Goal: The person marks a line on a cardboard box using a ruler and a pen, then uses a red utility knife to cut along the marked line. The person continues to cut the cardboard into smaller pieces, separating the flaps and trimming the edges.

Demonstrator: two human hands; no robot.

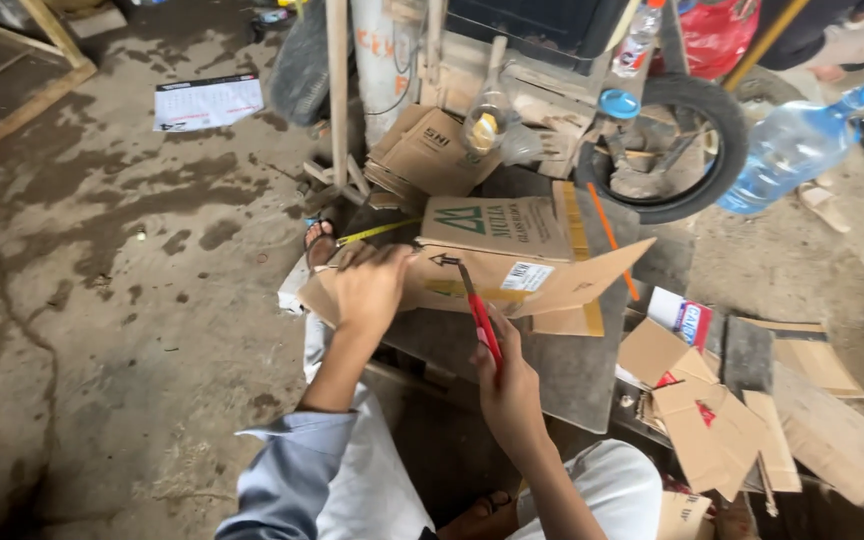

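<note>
Head cam, looking down: the person's left hand (370, 288) is spread flat on a flattened brown cardboard box (512, 262), fingers open and pressing it down, not gripping anything. The right hand (509, 385) has its fingers curled tight around a red utility knife (479, 312), with the blade end up against the cardboard near a printed arrow. The box lies on a dark grey slab (562, 365) just in front of the person's knees. Cut cardboard scraps (722, 420) sit off to the right on the dirt floor (102, 300), a yellow tape measure (377, 231) pokes out behind the box, and a wheel (697, 150) stands further back.
</note>
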